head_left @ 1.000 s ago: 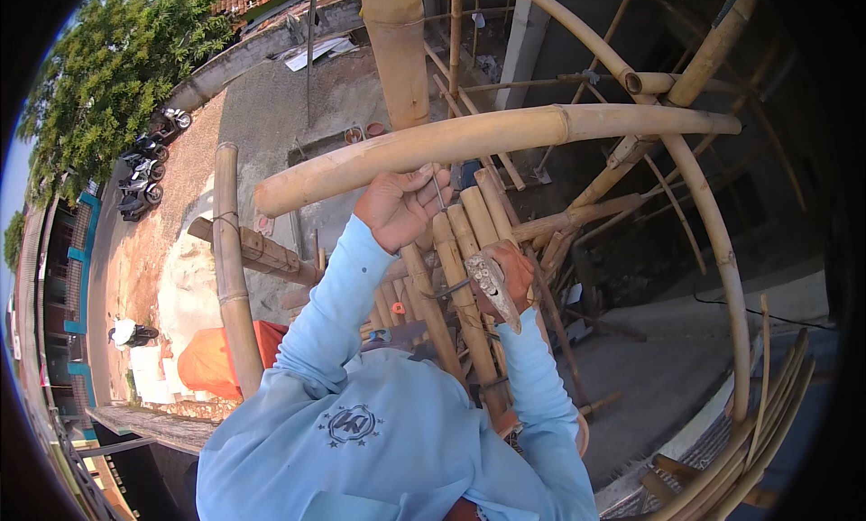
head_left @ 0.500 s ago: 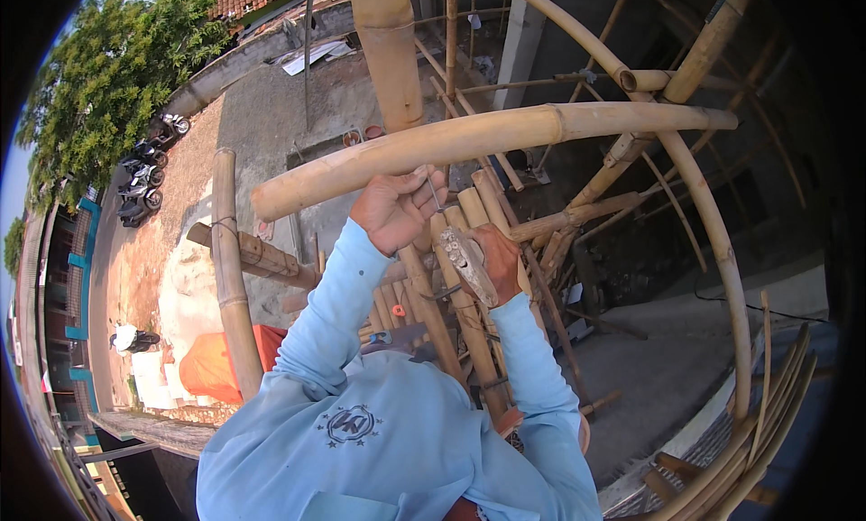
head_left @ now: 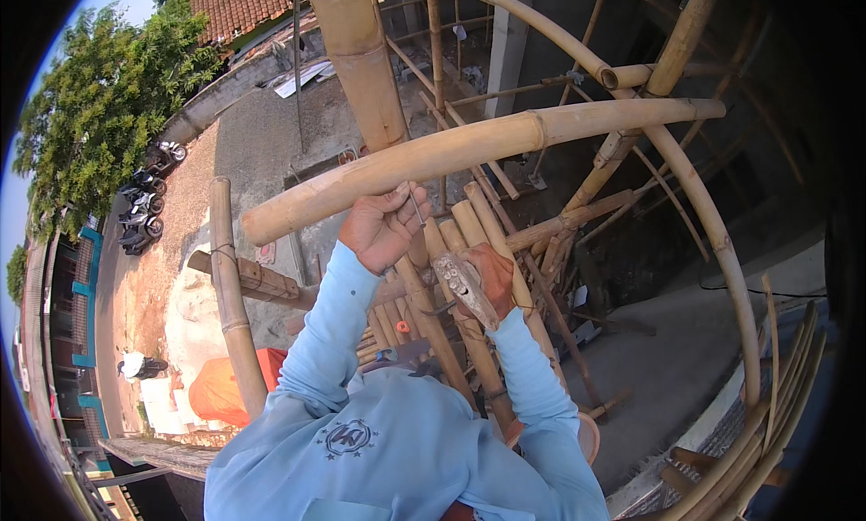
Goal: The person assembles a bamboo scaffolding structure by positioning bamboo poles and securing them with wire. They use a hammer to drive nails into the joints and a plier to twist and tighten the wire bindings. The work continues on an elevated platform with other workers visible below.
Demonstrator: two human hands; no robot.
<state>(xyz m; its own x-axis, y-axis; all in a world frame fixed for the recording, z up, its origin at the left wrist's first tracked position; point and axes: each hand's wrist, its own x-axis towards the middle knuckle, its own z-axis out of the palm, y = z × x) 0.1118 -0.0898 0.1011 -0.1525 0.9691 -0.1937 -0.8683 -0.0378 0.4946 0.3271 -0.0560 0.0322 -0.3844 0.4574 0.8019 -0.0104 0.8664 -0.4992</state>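
My left hand (head_left: 383,228), palm turned up, pinches a thin metal nail (head_left: 417,205) between thumb and fingers. The nail's upper end is close to the lower edge of a thick bamboo pole (head_left: 433,156) that crosses in front of me; whether they touch I cannot tell. My right hand (head_left: 493,276) is closed around a worn, pale-spattered tool that looks like a hammer (head_left: 462,288), below and to the right of the nail. The right fingers are partly hidden behind the tool. Both arms wear light blue sleeves.
An upright bamboo pole (head_left: 234,313) stands at the left, and a broad one (head_left: 356,61) rises behind the crosspiece. Curved poles (head_left: 713,223) cross at the right. Bamboo lengths (head_left: 433,331) lie below my hands. Down on the ground are an orange cover (head_left: 221,390) and parked motorbikes (head_left: 142,214).
The view has shifted slightly. My left hand has moved a little left and down with the nail, its tip now nearer the pole's edge. My right hand, still holding the tool, sits slightly lower.
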